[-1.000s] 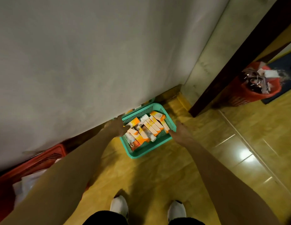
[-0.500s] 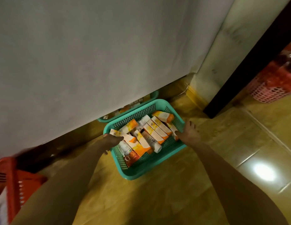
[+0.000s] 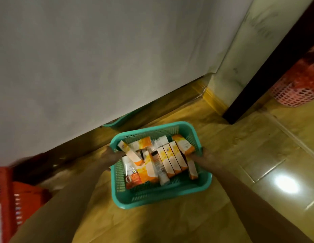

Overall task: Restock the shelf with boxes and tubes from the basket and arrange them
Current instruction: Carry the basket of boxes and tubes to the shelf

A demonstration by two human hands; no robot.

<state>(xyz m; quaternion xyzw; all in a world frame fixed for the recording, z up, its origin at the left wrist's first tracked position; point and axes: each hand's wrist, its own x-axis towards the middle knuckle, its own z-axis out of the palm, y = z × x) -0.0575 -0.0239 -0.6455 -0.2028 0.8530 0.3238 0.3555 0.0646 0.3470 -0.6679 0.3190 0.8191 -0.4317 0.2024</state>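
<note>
A teal plastic basket [image 3: 158, 199] sits on the yellow tiled floor, out from under the white cloth. It is filled with several orange-and-white boxes [image 3: 172, 158] and a white tube [image 3: 162, 174] lying side by side. My left hand [image 3: 111, 156] grips the basket's left rim. My right hand [image 3: 204, 156] grips its right rim. No shelf is in view.
A white cloth [image 3: 100, 58] hangs over furniture ahead, with a second teal basket [image 3: 117, 121] partly under it. A red crate [image 3: 16, 195] stands at the left, a pink mesh basket [image 3: 296, 88] at the far right behind a dark post [image 3: 268, 71].
Both hands have pulled the teal basket out from under the cloth toward me across the floor. The view has tilted down and closer to the basket.
</note>
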